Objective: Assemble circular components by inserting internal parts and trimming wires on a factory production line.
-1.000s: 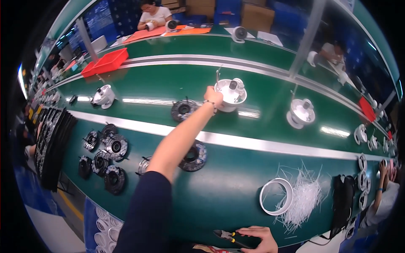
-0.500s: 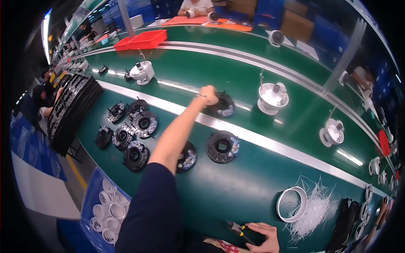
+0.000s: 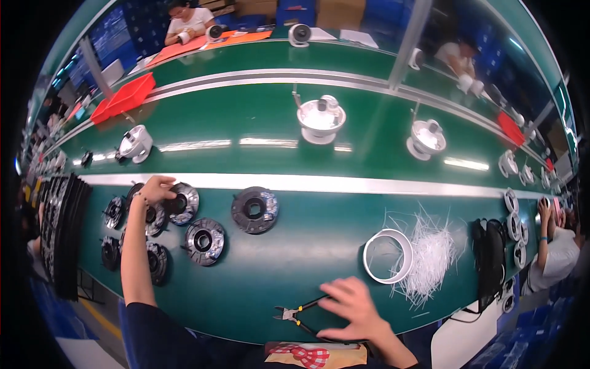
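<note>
Bent fingers of the left hand [image 3: 157, 189] over a black ring-shaped unit [image 3: 190, 206] on the green bench [image 3: 295, 258]; could not tell whether clamped or loose. Blocked some similar units [image 3: 216, 247] with the left forearm [image 3: 136, 264]. Spread fingers of the right hand [image 3: 353, 309] apart above the pliers [image 3: 287, 314], partly hiding them. Saw a white ring [image 3: 406, 261] against heaped white strands [image 3: 433, 261], white housings [image 3: 321, 131] beyond.

Green bench [image 3: 307, 252]: lay beneath the left-hand grip [image 3: 158, 189]. Pale strip [image 3: 319, 183]: ran just beyond the grip. Glossy green surface [image 3: 233, 120]: stretched farther beyond, streaked with reflected light [image 3: 267, 142]. Metal posts, two: stood far beyond, one leftward [image 3: 96, 66], one well rightward [image 3: 409, 49]. Yellow floor stripe [image 3: 101, 321]: showed nearer than the grip, leftward.
</note>
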`<action>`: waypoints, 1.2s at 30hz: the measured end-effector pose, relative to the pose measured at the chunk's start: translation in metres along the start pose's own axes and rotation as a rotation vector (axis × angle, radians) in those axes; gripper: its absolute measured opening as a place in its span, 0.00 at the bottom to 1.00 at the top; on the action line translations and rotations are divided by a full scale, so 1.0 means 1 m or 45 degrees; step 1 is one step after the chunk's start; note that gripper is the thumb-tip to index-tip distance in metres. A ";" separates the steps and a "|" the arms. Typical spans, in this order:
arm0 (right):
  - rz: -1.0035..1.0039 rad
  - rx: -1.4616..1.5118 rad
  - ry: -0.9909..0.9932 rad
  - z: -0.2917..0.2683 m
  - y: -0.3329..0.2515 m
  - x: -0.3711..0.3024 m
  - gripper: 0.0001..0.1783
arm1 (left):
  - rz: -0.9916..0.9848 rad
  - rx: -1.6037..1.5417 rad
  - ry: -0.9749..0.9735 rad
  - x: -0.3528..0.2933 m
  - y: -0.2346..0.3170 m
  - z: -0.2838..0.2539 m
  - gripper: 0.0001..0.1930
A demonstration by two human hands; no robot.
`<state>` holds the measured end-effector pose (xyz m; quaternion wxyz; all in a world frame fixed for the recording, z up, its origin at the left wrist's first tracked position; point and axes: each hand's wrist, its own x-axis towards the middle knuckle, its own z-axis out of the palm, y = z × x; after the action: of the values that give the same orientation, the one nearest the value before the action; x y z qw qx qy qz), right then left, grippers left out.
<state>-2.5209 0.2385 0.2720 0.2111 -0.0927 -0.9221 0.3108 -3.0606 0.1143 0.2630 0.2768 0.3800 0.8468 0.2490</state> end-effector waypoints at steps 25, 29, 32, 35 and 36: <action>-0.632 -0.456 0.024 0.000 -0.071 0.033 0.11 | -1.364 -0.217 1.864 -0.579 -0.175 0.310 0.12; -1.044 -0.180 -0.259 0.048 -0.104 0.068 0.13 | -1.427 -0.205 1.392 -0.554 -0.221 0.300 0.11; -1.039 -0.224 -0.414 0.079 -0.136 0.070 0.15 | -1.101 -0.168 1.436 -0.517 -0.223 0.283 0.11; -0.901 -0.122 -0.466 0.123 -0.166 0.062 0.12 | -0.779 -0.509 1.075 -0.458 -0.204 0.265 0.09; -0.836 -0.052 -0.511 0.135 -0.172 0.055 0.11 | -0.715 -0.385 0.803 -0.439 -0.209 0.268 0.09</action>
<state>-2.6375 0.0471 0.2991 0.1126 0.2660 -0.9317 0.2202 -2.7448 -0.2942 0.0599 0.1145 -0.0038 0.9142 0.3888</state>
